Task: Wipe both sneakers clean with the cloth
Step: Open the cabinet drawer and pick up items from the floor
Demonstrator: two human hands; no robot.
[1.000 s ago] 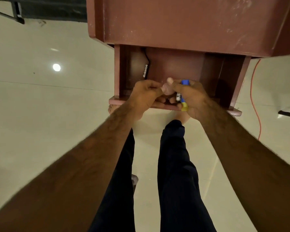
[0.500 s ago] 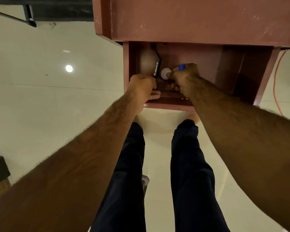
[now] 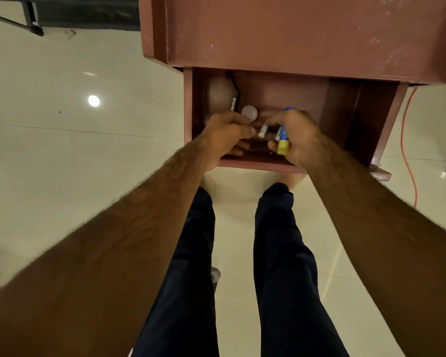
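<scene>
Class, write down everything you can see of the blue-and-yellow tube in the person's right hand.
The tube is a slim cylinder, plastic by its look: yellow near end, blue body with white print, blue far tip. The right hand grips it over the open reddish drawer and hides part of the body.

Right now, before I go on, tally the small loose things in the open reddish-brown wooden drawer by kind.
Small silver cylindrical batteries: 2
Blue-and-yellow tube: 1, gripped in the right hand
Round white cap: 1
Small silver piece beside the black cable: 1, too blurred to name
Total: 5
</scene>
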